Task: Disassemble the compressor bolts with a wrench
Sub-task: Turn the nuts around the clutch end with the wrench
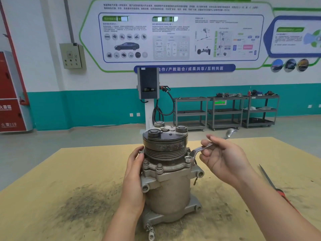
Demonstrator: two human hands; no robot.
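A grey metal compressor (169,185) stands upright on the wooden table (52,197), its grooved pulley and dark clutch plate on top. Several bolts (159,166) ring the flange below the pulley. My left hand (134,173) grips the compressor's left side, with the thumb up by the pulley. My right hand (224,159) holds the shaft of a silver wrench (199,150). The wrench's ring end sits on a bolt (188,159) at the flange's right side, and its far end sticks up beyond my fingers.
A screwdriver with a red handle (272,185) lies on the table to the right. A dark stain covers the tabletop at front left. Beyond the table are a charging post (148,94) and metal shelving carts (225,112) along the wall.
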